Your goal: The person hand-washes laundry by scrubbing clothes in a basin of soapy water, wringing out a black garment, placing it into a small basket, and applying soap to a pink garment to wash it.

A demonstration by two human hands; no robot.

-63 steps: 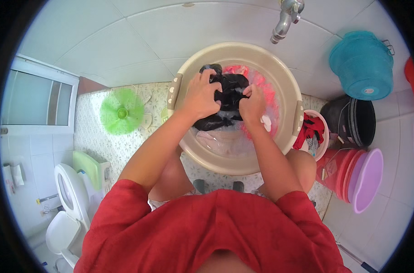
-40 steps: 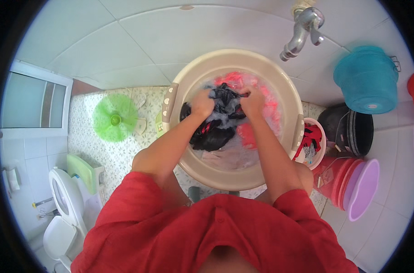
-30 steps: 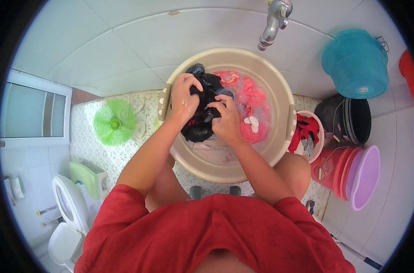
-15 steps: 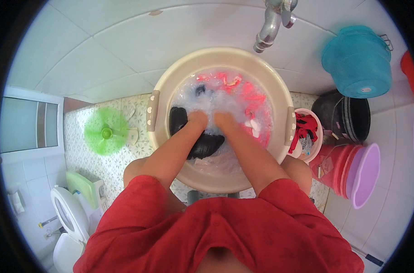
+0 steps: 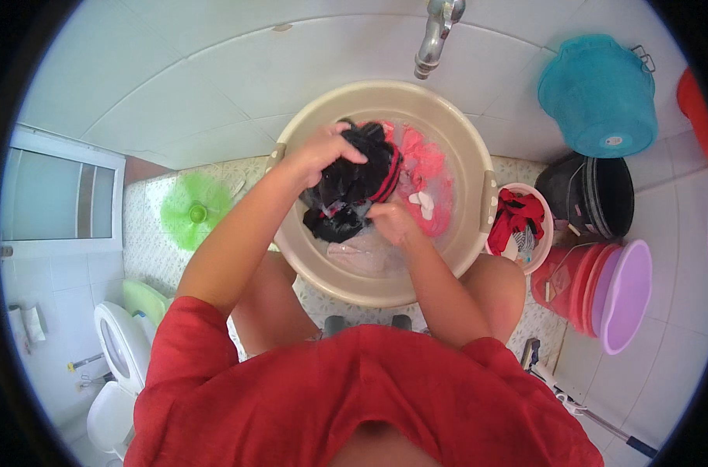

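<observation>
A large beige basin [image 5: 467, 233] stands in front of me with soapy water and wet clothes in it. My left hand [image 5: 328, 149] grips the upper part of a soaked black garment [image 5: 350, 183] with a red-striped edge, raised above the water. My right hand [image 5: 395, 222] is closed on the lower right part of the same garment. To the right of the black cloth floats a pink garment [image 5: 425, 159], with a small white piece [image 5: 421, 204] on it. A pale cloth [image 5: 352, 255] lies half under water at the near side.
A metal tap [image 5: 435, 39] juts from the wall beyond the basin. At right stand a small tub [image 5: 547, 233] of red clothes, a black bucket [image 5: 579, 187], stacked red and purple buckets [image 5: 626, 300] and a hanging teal tub [image 5: 599, 97]. A green fan [image 5: 196, 212] and a toilet [image 5: 120, 342] are at left.
Both hands have come up out of the water. The black garment, earlier mostly sunk and bulging, is now lifted and bunched between them. The left hand has moved up and to the left.
</observation>
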